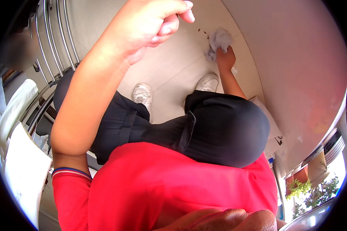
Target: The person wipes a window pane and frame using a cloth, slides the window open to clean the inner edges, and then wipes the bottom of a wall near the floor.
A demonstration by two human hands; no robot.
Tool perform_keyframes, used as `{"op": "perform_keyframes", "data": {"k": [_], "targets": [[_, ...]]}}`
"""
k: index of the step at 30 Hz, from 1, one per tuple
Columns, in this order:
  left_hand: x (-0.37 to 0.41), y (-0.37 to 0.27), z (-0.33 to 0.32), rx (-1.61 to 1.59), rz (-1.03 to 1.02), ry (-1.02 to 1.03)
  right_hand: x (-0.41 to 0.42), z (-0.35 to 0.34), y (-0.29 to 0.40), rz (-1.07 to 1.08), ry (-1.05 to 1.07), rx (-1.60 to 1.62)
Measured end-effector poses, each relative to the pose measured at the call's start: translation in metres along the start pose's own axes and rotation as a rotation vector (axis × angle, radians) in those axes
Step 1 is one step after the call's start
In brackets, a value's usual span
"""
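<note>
My right hand reaches down past my right knee and grips a crumpled whitish cloth, which lies against the pale tiled floor. A few small dark bits are on the floor just beside the cloth. Raised high in front of me, my left hand has its fingers curled, and no object shows in it; the palm side is partly hidden.
A smooth pale curved panel rises along the right. Chrome metal bars stand at the upper left, near white sheets. My white shoes are on the floor. Potted plants show at the lower right.
</note>
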State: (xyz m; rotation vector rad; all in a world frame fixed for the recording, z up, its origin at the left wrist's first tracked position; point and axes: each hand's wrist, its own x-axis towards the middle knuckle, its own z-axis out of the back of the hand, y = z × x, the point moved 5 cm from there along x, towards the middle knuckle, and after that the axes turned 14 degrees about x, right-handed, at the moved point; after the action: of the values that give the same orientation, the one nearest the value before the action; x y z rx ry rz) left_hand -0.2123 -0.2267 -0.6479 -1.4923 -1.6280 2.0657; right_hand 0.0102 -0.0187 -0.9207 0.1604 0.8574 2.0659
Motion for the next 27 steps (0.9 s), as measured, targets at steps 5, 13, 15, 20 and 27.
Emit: {"op": "perform_keyframes", "data": {"k": [5, 13, 15, 20, 27], "targets": [[0.004, -0.002, -0.004, -0.018, 0.008, -0.012, 0.040, -0.012, 0.020, -0.104, 0.058, 0.329], [-0.002, 0.000, -0.001, -0.002, 0.024, -0.022, 0.069, 0.031, 0.121, 0.528, 0.060, 0.045], [0.000, -0.001, -0.003, 0.006, 0.032, -0.025, 0.072, 0.018, 0.141, 0.585, 0.078, -0.080], [-0.002, 0.004, -0.005, 0.010, 0.060, -0.017, 0.049, -0.027, 0.136, 0.751, 0.262, -0.256], [-0.003, 0.009, 0.004, 0.020, 0.041, -0.061, 0.008, -0.043, 0.109, 0.642, 0.517, -0.361]]}}
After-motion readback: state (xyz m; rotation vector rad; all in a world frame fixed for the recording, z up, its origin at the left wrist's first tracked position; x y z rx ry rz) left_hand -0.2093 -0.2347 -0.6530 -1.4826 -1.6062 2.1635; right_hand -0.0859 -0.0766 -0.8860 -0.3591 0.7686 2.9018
